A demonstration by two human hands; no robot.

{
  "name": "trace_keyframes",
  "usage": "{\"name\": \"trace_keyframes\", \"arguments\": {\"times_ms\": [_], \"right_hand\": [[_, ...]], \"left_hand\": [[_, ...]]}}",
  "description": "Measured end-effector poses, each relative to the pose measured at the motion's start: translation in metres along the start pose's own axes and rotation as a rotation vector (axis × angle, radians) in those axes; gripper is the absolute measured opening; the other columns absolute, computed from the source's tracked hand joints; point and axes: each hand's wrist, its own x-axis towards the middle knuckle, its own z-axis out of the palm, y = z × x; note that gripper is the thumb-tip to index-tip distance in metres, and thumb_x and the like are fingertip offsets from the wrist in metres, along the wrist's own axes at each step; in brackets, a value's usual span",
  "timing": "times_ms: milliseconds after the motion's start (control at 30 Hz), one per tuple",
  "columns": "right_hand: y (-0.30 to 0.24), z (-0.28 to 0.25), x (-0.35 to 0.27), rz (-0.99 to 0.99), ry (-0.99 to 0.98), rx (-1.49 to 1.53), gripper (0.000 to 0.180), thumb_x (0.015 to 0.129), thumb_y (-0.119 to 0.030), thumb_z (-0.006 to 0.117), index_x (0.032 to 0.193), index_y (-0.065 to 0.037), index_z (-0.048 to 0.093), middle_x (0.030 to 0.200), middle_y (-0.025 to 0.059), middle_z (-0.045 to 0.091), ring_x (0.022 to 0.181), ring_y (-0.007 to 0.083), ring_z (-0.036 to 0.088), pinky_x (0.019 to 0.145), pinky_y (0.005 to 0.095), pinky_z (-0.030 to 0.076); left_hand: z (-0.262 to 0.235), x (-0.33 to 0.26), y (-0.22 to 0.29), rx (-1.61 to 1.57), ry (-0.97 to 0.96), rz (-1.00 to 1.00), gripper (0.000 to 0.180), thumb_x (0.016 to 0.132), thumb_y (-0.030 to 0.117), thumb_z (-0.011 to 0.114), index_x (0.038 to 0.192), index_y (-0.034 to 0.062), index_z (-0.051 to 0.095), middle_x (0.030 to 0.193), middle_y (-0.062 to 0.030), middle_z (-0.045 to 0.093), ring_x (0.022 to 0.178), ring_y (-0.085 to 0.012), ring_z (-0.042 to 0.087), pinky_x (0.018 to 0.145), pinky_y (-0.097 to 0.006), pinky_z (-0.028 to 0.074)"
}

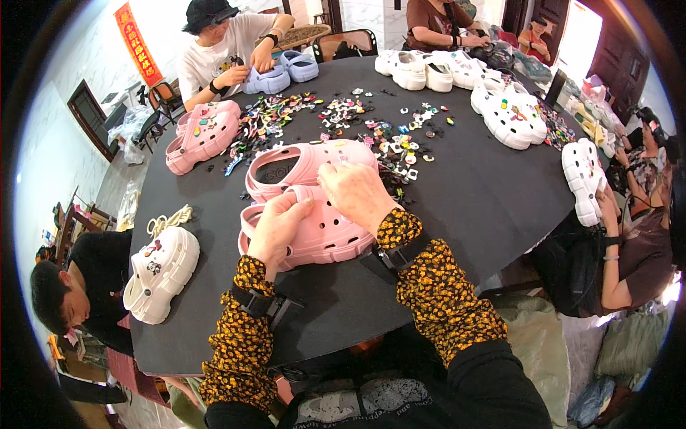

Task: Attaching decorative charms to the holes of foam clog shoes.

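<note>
Two pink foam clogs with round holes lie side by side in front of me on the dark table. My left hand (277,227) is closed on the nearer pink clog (332,236), its thumb over the upper and its fingers hidden behind. Just above the holes, my right hand (357,194) is closed in a pinch between this clog and the farther pink clog (282,166). What its fingertips hold, if anything, cannot be made out. Loose shoe charms (396,150) lie scattered beyond the pink pair.
A white clog with charms (163,275) and a cord (171,220) sit at left. Another pink pair (204,136) lies farther back. White clogs (511,118) line the right and far side. Across the table (471,207), a person (229,53) handles light blue clogs (268,79); other people sit around.
</note>
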Motion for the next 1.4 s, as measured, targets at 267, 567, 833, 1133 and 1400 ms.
{"name": "trace_keyframes", "arguments": {"times_ms": [267, 567, 833, 1133, 1400], "right_hand": [[-0.004, -0.005, 0.001, 0.022, -0.013, -0.021, 0.014, 0.087, -0.017, 0.052, 0.079, -0.005, 0.053, 0.06, 0.0118, 0.058, 0.059, 0.029, 0.061, 0.053, 0.0409, 0.047], [-0.006, -0.002, -0.002, 0.078, -0.04, -0.036, 0.015, 0.088, -0.018, 0.051, 0.08, -0.005, 0.051, 0.058, 0.0111, 0.057, 0.056, 0.0287, 0.061, 0.051, 0.0403, 0.048], [-0.013, -0.006, -0.001, 0.076, -0.145, -0.149, 0.009, 0.08, -0.011, 0.05, 0.084, -0.003, 0.05, 0.064, 0.011, 0.061, 0.062, 0.0248, 0.065, 0.053, 0.0353, 0.051], [-0.014, -0.006, -0.003, -0.04, -0.087, -0.228, 0.011, 0.085, -0.015, 0.054, 0.08, -0.006, 0.051, 0.068, 0.0099, 0.06, 0.065, 0.0234, 0.063, 0.054, 0.0344, 0.05], [-0.01, -0.025, 0.001, 0.429, 0.206, 0.163, 0.019, 0.09, -0.024, 0.051, 0.089, -0.007, 0.057, 0.07, 0.0176, 0.061, 0.062, 0.0355, 0.06, 0.057, 0.0444, 0.048]], "left_hand": [[0.004, -0.001, 0.003, 0.026, 0.041, 0.001, 0.022, 0.09, 0.012, 0.053, 0.104, -0.0028, 0.062, 0.09, -0.0033, 0.064, 0.075, -0.0081, 0.059, 0.067, -0.022, 0.048], [0.006, 0.0, 0.005, -0.008, 0.075, -0.003, 0.021, 0.09, 0.011, 0.054, 0.101, -0.003, 0.063, 0.09, -0.0037, 0.065, 0.076, -0.0084, 0.059, 0.068, -0.022, 0.049], [0.006, 0.003, -0.001, -0.011, 0.104, 0.018, 0.02, 0.088, 0.01, 0.054, 0.1, -0.004, 0.063, 0.087, -0.0038, 0.065, 0.073, -0.0092, 0.059, 0.065, -0.023, 0.049], [0.01, 0.006, 0.001, 0.082, 0.178, 0.03, 0.016, 0.086, 0.009, 0.054, 0.088, -0.003, 0.065, 0.077, -0.0042, 0.063, 0.065, -0.009, 0.057, 0.056, -0.024, 0.045], [0.008, 0.003, 0.003, 0.166, 0.154, 0.024, 0.023, 0.085, 0.017, 0.057, 0.091, -0.0028, 0.066, 0.074, -0.0041, 0.064, 0.059, -0.0115, 0.056, 0.051, -0.027, 0.044]]}}
